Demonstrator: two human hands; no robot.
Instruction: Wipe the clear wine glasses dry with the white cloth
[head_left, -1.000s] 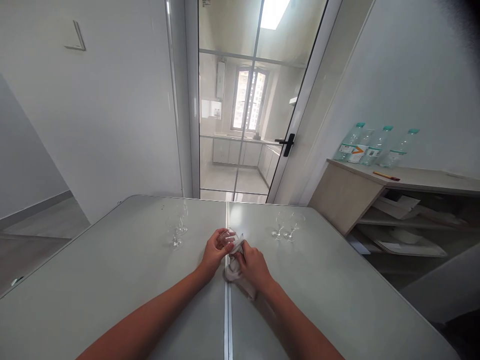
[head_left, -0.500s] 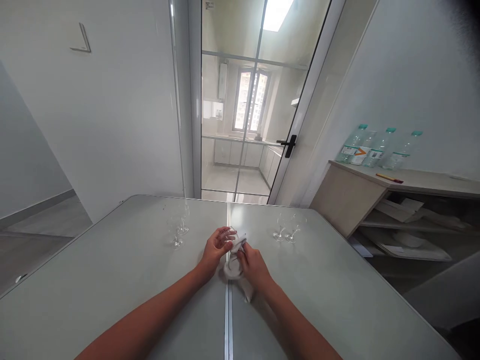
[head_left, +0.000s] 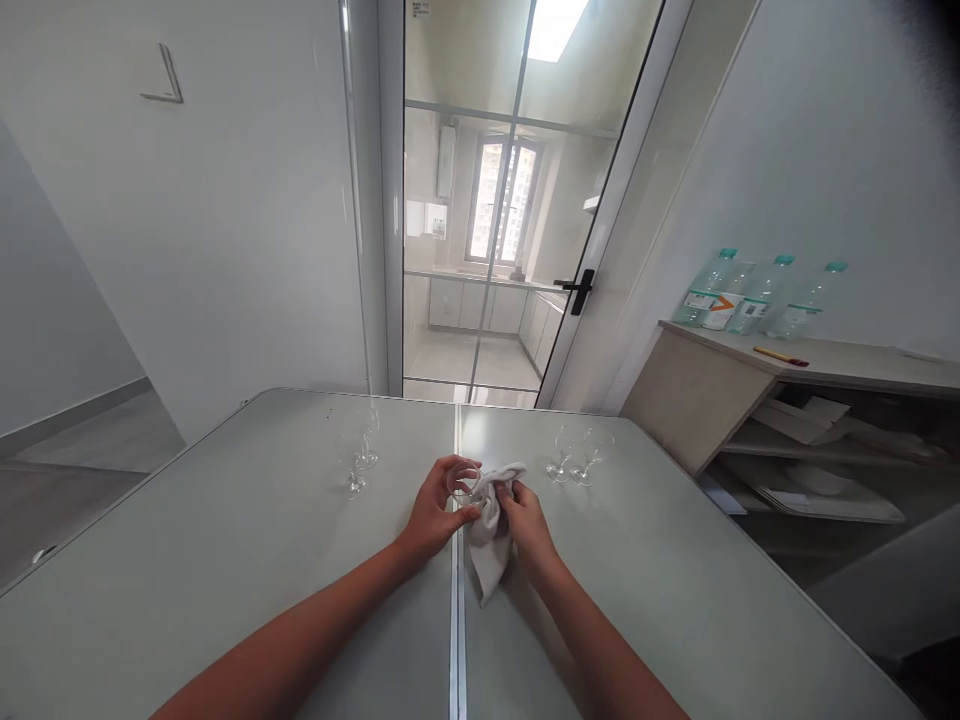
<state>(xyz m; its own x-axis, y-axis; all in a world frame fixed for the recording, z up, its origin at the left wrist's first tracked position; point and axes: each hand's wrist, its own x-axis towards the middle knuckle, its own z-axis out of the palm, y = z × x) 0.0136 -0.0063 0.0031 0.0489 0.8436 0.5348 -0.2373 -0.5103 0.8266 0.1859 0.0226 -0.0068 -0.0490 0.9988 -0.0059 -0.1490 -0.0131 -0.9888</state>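
Observation:
My left hand is wrapped around the bowl of a clear wine glass over the middle of the grey table. My right hand grips a white cloth pressed against the glass, with the cloth's tail hanging toward the table. Two clear wine glasses stand upright at the far left of the table. Another pair of wine glasses stands at the far right.
A seam runs down the table's middle. A glass door with a black handle stands behind it. At right, a wooden shelf unit carries several water bottles and a pen.
My right hand has shifted the cloth up and to the right around the glass, and the cloth now hangs longer below. My left hand keeps its hold on the glass.

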